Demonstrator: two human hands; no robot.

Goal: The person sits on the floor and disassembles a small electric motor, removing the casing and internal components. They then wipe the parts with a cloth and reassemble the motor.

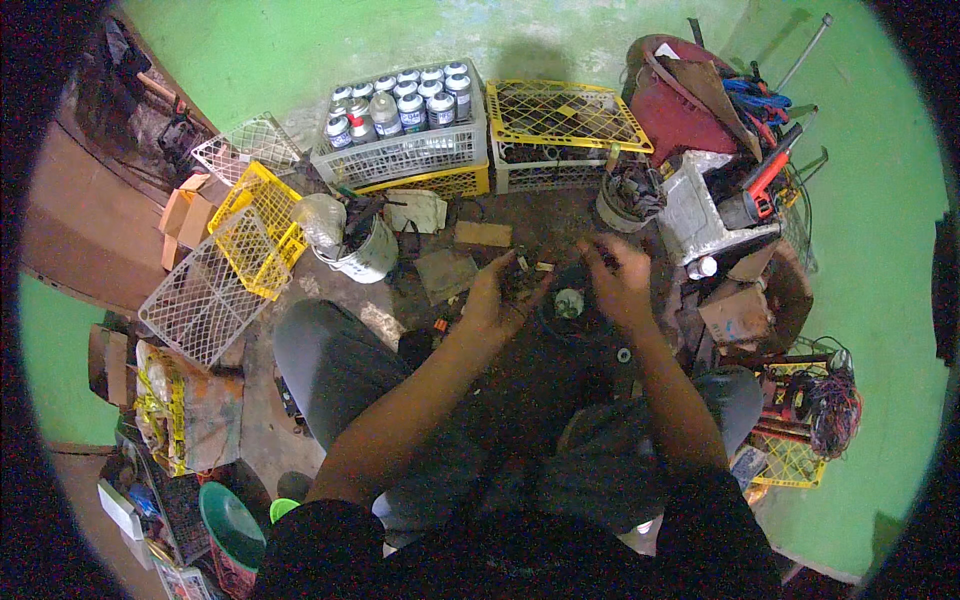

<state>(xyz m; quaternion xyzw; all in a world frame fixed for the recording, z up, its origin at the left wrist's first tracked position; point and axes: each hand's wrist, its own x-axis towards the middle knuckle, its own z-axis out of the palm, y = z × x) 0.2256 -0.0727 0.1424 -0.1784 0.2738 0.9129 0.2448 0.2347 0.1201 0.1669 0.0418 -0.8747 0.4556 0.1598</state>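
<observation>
My left hand is partly closed, palm up, around a small dark object with pale bits at its edge; its kind is too dim to make out. Just to the right, my right hand has its fingers curled together in a pinch, and whatever they hold is hidden. The two hands are apart. Between and below them, a pale round piece lies in a dark area on the floor. A small ring-shaped piece lies by my right forearm. Left of my left hand are a flat grey piece and a brown block.
A grey crate of spray cans and a yellow-lidded crate stand along the wall. White buckets flank the work spot. A white stool, a cardboard box and tangled wires are at right; loose crate panels at left.
</observation>
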